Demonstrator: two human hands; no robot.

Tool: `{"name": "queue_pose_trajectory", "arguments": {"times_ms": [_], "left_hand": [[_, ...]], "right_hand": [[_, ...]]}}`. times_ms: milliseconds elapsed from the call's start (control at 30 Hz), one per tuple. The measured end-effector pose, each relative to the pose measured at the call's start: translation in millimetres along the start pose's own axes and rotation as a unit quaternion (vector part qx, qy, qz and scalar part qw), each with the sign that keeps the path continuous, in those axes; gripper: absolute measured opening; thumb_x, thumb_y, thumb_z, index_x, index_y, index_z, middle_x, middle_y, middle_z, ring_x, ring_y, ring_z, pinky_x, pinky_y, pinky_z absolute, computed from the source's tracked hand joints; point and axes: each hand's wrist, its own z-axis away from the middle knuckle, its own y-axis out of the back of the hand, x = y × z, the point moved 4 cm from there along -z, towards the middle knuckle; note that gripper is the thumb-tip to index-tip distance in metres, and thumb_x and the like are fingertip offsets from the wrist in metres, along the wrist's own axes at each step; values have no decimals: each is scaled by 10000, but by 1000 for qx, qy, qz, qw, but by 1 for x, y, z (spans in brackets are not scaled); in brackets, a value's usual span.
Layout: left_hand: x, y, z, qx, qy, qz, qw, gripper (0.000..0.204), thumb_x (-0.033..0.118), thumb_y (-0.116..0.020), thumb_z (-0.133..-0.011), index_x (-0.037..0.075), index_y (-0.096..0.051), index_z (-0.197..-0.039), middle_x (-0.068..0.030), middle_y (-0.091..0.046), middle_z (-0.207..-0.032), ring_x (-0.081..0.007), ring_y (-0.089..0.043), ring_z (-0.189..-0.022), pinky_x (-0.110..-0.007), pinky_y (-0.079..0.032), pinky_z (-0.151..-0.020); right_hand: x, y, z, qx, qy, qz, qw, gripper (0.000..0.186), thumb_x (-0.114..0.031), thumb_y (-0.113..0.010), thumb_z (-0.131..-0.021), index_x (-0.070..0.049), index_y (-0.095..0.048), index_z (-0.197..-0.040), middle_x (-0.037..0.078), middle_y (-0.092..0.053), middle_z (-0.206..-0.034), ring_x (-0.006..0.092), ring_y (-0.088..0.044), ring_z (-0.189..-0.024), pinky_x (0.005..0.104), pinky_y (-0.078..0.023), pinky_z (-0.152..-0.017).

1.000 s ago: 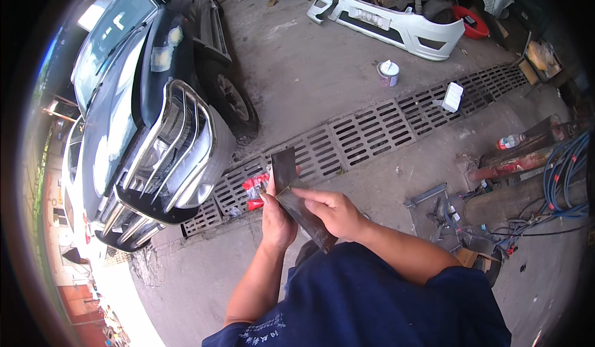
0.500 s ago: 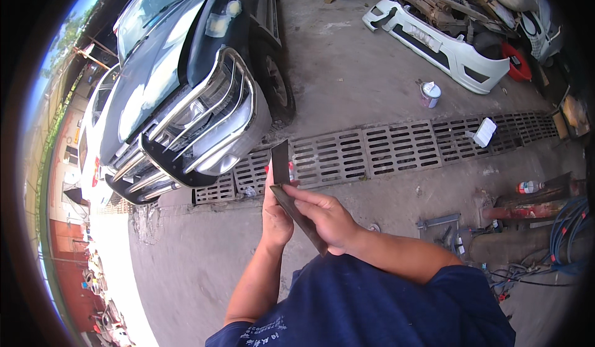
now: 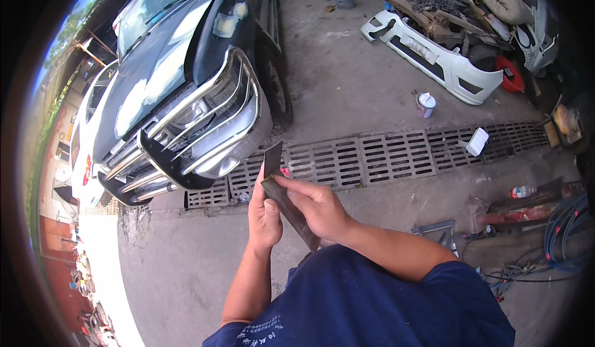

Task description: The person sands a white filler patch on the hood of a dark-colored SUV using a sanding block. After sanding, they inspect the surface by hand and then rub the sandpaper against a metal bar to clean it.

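In front of my chest, my left hand (image 3: 265, 218) is closed around a long dark strip (image 3: 273, 158) that looks like sandpaper; its upper end sticks up past the fingers. A brownish-grey length (image 3: 290, 214) slants down from there toward my shirt. I cannot tell whether it is the same strip folded over or a separate flat piece. My right hand (image 3: 322, 209) pinches this slanting length from the right, fingers stretched along its upper end near my left hand. Some of the left fingers are hidden behind the strip.
A dark car (image 3: 167, 80) with a chrome front guard stands at left. A drain grating (image 3: 328, 161) crosses the floor. Beyond lie a white bumper (image 3: 434, 59), a paint can (image 3: 426, 104) and scrap. Hoses (image 3: 567, 229) and a red metal part (image 3: 514, 215) are at right.
Both hands and the strip have shifted slightly left in view, and the lower length is turned a little. The grip stays much the same. The surroundings have shifted with the head's movement.
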Motion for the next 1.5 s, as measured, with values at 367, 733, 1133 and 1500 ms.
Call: {"name": "queue_pose_trajectory", "arguments": {"times_ms": [367, 733, 1133, 1500], "left_hand": [[12, 0, 6, -34, 97, 226, 969, 639, 417, -394, -1013, 29, -230, -1494, -110, -393, -1456, -214, -374, -1327, -364, -293, -1099], [-1, 11, 25, -60, 205, 254, 943, 559, 277, -483, -991, 100, -289, -1484, -86, -458, -1389, -210, -517, -1198, -412, -523, -891], [30, 6, 13, 164, -57, 219, 960, 511, 104, -379, -1002, 106, -238, -1493, -100, -449, -1400, -217, -482, -1240, -378, -398, -1042], [35, 1, 18, 141, -131, 135, 972, 493, 85, -363, -1009, 21, -237, -1482, -134, -375, -1458, -216, -399, -1309, -358, -319, -1084]], "right_hand": [[0, 24, 8, 53, 211, 347, 912, 359, -15, -572, -888, -126, -646, -1222, 119, -530, -725, 238, -519, -616, 346, -449, -606], [-35, 48, -12, 54, 208, 371, 904, 344, -32, -542, -921, -86, -616, -1252, 62, -508, -702, 156, -487, -615, 280, -431, -596], [37, -5, 45, -55, -49, 151, 986, 350, -68, -481, -961, -74, -571, -1300, 79, -637, -910, 132, -566, -790, 280, -469, -735], [21, -22, 42, -75, -126, 1, 989, 362, -50, -417, -995, 34, -494, -1339, 108, -563, -1288, 124, -517, -1161, 256, -397, -1001]]}}
